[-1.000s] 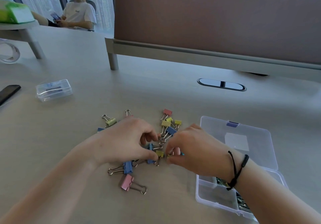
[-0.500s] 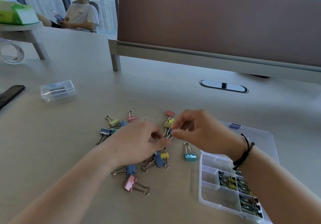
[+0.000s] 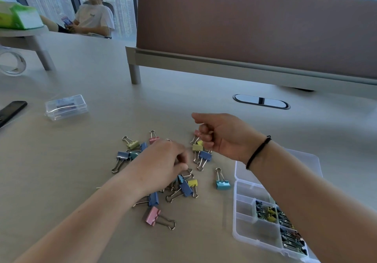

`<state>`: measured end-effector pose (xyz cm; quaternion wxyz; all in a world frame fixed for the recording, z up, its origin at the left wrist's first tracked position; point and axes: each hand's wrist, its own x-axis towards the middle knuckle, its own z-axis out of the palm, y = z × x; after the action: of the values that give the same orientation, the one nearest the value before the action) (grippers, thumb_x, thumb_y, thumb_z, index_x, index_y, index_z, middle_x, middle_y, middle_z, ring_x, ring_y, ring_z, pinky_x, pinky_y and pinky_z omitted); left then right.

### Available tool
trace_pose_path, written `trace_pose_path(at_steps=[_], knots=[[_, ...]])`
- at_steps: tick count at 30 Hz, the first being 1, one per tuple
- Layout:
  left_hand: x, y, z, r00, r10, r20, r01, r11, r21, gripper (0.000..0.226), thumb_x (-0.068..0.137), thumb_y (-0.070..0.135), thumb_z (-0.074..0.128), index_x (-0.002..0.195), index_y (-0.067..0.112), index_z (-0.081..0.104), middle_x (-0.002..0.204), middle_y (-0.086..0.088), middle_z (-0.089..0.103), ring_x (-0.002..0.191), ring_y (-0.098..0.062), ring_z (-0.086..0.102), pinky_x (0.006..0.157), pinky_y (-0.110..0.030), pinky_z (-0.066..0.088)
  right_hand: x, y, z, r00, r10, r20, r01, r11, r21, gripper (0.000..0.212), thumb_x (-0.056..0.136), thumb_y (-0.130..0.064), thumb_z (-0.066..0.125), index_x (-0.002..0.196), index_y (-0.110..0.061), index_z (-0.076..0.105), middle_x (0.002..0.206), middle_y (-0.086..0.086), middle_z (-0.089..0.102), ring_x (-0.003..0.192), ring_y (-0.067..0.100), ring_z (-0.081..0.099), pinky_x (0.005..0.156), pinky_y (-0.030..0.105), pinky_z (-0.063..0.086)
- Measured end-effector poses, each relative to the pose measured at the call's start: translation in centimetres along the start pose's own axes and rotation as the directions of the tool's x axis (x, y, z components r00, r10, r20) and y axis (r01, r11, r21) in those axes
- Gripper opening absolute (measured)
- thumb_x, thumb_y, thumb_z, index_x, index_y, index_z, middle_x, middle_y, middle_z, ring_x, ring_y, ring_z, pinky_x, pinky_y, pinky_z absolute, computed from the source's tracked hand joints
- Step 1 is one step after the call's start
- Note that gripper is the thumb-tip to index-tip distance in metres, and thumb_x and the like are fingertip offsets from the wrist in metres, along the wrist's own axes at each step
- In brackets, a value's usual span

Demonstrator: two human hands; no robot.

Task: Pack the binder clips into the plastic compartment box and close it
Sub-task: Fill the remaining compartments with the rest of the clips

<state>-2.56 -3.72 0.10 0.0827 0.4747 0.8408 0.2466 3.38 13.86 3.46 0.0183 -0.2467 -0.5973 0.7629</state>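
While the left hand (image 3: 163, 161) stays low on the counter (image 3: 81, 171) with its grip curled into the binder clips (image 3: 183, 187), the right hand (image 3: 222, 138) has lifted up and away from the pile since a second ago. Right grip: fingers curled, thumb out; whether it holds a clip, cannot tell. Left grip: fingers pinched at wire handles under the fingertips; exact clip hidden by the hand. Just below the right grip: yellow and blue clips, touching. A teal clip (image 3: 222, 183) now lies alone, right of the left grip, near the plastic compartment box (image 3: 244, 232). The box sits below the right forearm, lid open, now far more exposed; clips in its right-side compartments. A pink clip (image 3: 153, 215) lies below the left wrist. Small clear case (image 3: 66, 106) well off to the left, unchanged.
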Motion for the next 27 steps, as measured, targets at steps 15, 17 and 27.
trace_pose_path(at_steps=[15,17,27], knots=[[-0.5,0.4,-0.7,1.000,-0.010,0.015,0.012,0.990,-0.138,0.024,0.090,0.007,0.061,0.093,0.030,0.064,0.087,0.000,0.059,0.080,-0.013,0.058,0.074,-0.033,0.052,2.1,0.8,0.8,0.951,-0.306,-0.041,-0.018,0.078,-0.997,0.042,0.084,-0.018,0.064,0.054,-0.013,0.036,0.052,0.001,0.038,0.047,0.014,0.036,0.042,0.024,0.027],[-0.6,0.8,-1.0,0.999,-0.030,0.016,0.033,0.973,-0.229,0.027,0.092,0.005,0.057,0.095,0.031,0.063,0.088,0.004,0.061,0.081,-0.013,0.062,0.073,-0.032,0.055,2.3,1.0,0.8,0.953,-0.302,-0.040,-0.017,0.079,-0.997,0.041,0.082,-0.018,0.066,0.052,-0.012,0.039,0.051,0.001,0.039,0.046,0.014,0.037,0.042,0.023,0.029],[-0.4,2.2,-2.7,0.907,-0.124,0.402,0.408,0.022,-0.913,0.031,0.085,-0.008,0.033,0.077,0.009,0.058,0.073,-0.012,0.058,0.063,-0.020,0.049,0.045,-0.024,0.039,-2.1,0.4,-0.7,0.992,-0.124,0.030,0.127,0.975,-0.180,0.027,0.088,-0.017,0.068,0.100,0.007,0.064,0.063,0.002,0.053,0.052,0.011,0.046,0.050,0.023,0.044]])
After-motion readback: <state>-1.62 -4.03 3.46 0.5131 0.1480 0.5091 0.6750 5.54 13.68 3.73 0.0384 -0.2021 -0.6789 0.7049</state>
